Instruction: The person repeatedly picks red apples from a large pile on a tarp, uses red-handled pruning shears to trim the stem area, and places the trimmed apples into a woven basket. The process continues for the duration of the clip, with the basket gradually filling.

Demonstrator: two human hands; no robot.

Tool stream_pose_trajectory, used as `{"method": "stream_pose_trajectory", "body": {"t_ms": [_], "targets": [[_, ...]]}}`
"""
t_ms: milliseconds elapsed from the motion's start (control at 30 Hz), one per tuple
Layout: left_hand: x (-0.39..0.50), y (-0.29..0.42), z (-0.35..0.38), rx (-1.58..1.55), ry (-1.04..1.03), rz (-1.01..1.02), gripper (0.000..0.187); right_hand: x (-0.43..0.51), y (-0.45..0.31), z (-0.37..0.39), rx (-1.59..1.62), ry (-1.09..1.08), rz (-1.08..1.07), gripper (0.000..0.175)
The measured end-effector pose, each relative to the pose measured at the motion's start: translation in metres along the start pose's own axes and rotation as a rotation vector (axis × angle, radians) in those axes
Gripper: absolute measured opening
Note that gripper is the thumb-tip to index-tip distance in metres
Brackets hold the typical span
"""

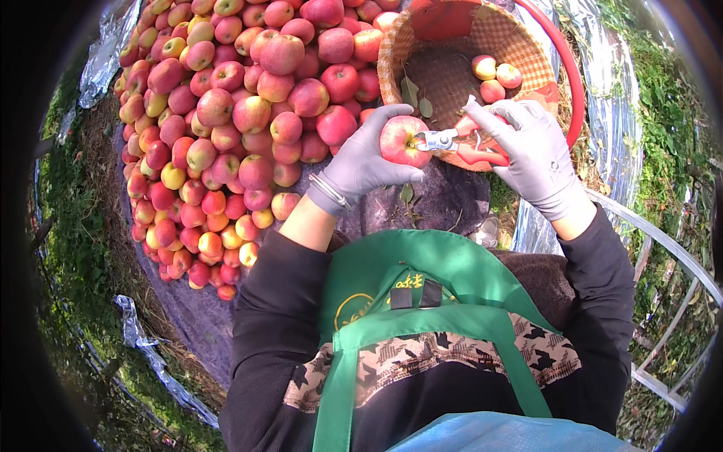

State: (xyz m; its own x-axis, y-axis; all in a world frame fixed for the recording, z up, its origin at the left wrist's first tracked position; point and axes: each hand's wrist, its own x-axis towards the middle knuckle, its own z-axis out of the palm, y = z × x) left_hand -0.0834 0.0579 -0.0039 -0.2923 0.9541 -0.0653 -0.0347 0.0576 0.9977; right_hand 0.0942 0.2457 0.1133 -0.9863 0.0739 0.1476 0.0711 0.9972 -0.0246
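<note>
My left hand (370, 155), in a grey glove, is shut on a red apple (398, 144) with its stem end turned to the right. In my gloved right hand (534, 150) are small fruit snips (449, 139) with red handles and a spring between them. Their metal tips reach the stem hollow of the apple; whether the stem lies between the blades I cannot tell. Just beyond both hands stands a round basket (435, 73) lined with checked cloth. Inside it three apples (492, 85) lie on the right side, and loose leaves (415, 93) on the left.
A large heap of red and yellow apples (226, 135) covers the left of a dark purple cloth (361, 212). The basket's red handle (570, 68) arches on its right. Silver reflective film (610, 113) lies on the ground at right, near a metal frame (672, 243).
</note>
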Motion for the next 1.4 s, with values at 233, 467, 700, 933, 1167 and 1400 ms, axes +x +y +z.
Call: {"method": "stream_pose_trajectory", "body": {"t_ms": [233, 467, 700, 933, 1167, 1400], "targets": [[-0.001, -0.007, 0.005, -0.033, -0.075, -0.053, 0.092, -0.011, -0.002, 0.000, 0.013, -0.165, 0.030, 0.064], [-0.003, -0.022, 0.016, 0.084, -0.060, -0.046, 0.093, -0.027, -0.001, 0.012, 0.062, -0.230, 0.097, 0.061], [-0.005, -0.022, 0.021, 0.182, -0.037, -0.132, 0.082, -0.042, -0.006, 0.025, 0.074, -0.249, 0.095, 0.046], [-0.018, -0.005, -0.007, 0.819, -0.439, -0.244, 0.046, -0.048, -0.023, 0.049, 0.175, -0.513, -0.127, 0.025], [-0.023, -0.010, -0.061, 0.589, 0.270, -0.227, 0.080, -0.061, -0.010, 0.091, 0.175, -0.243, -0.205, 0.062], [0.002, -0.049, -0.168, 0.199, 0.961, -0.171, 0.073, -0.076, 0.012, 0.126, 0.264, -0.088, -0.210, 0.054]]}}
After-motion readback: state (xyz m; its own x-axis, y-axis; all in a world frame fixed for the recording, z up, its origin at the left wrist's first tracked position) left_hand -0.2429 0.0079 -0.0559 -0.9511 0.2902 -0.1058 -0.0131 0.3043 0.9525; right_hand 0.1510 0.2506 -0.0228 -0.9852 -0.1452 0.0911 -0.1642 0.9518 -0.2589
